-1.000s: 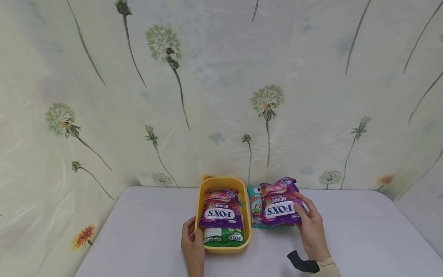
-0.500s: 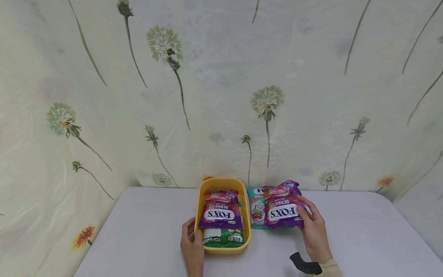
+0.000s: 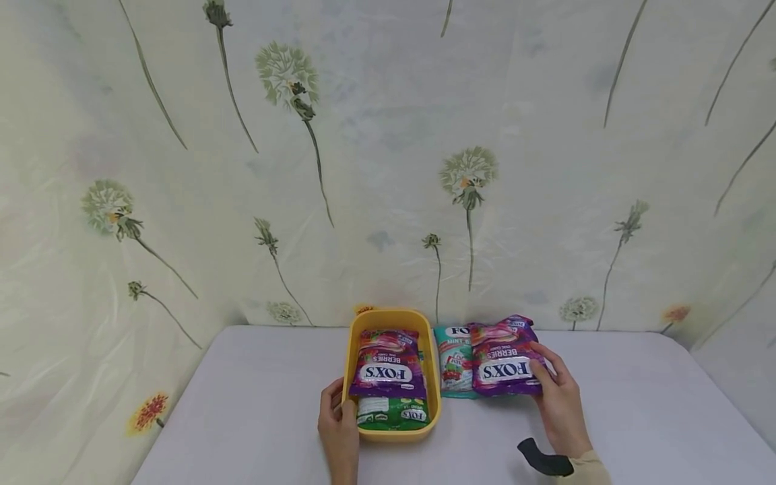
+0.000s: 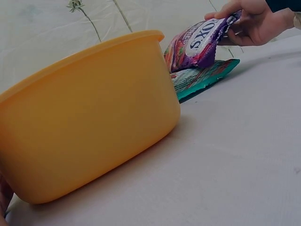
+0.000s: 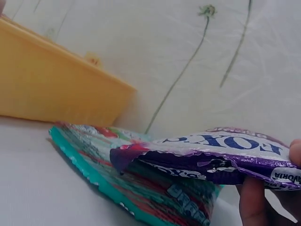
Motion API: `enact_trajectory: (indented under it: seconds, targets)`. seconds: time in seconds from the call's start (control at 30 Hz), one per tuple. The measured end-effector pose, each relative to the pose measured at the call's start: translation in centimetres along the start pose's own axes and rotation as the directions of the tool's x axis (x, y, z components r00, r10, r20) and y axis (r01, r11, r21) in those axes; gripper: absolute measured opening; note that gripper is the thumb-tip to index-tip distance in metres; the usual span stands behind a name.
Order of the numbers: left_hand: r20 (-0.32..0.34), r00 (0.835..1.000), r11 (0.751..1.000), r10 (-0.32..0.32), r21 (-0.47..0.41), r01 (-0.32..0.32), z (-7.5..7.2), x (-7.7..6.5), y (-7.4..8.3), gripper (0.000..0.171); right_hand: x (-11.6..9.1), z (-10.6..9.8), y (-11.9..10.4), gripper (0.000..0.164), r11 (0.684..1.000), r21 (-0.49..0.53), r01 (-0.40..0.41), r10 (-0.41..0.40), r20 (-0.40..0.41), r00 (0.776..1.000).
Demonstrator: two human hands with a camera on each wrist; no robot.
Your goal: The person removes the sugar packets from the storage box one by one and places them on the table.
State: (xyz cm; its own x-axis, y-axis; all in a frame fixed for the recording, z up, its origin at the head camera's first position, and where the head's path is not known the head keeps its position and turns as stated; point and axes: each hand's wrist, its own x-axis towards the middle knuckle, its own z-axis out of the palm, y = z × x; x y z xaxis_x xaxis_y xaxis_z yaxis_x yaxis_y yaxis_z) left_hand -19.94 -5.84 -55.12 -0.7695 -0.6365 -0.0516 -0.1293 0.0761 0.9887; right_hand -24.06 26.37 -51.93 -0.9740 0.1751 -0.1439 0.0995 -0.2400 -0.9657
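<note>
My right hand (image 3: 560,397) pinches the right edge of a purple Fox's Berries candy bag (image 3: 502,353), thumb on top and fingers beneath. That bag overlaps a teal Fox's candy bag (image 3: 453,357) on the table; in the right wrist view the purple bag (image 5: 225,155) slants across the teal bag (image 5: 141,181). My left hand (image 3: 338,431) grips the left wall of a yellow plastic tub (image 3: 432,377), and in the left wrist view only a sliver of it shows beside the tub (image 4: 94,113). Inside the tub, another purple Berries bag (image 3: 388,364) lies over a green Fox's bag (image 3: 394,414).
A white-covered table (image 3: 261,397) carries the tub and the bags. Behind it hangs a pale sheet (image 3: 376,168) printed with dandelions. A black strap (image 3: 544,461) goes round the right wrist.
My right hand has shifted right and the purple bag in its grip has come along, so more of the teal bag shows. The left hand and tub stay put.
</note>
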Motion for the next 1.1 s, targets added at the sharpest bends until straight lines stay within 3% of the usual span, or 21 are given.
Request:
enact_trajectory:
  seconds: [0.57,1.1]
  targets:
    - [0.001,1.000,1.000,0.009,0.012,-0.009,0.2,-0.2,0.2,0.039,1.2,-3.0,0.7,0.057,0.998,-0.005,-0.057,0.057,-0.041,0.998]
    - [-0.008,1.000,1.000,0.006,0.012,-0.006,0.0,-0.1,0.2,0.038,1.9,-5.3,1.0,0.058,0.996,0.021,-0.092,0.092,0.001,0.996]
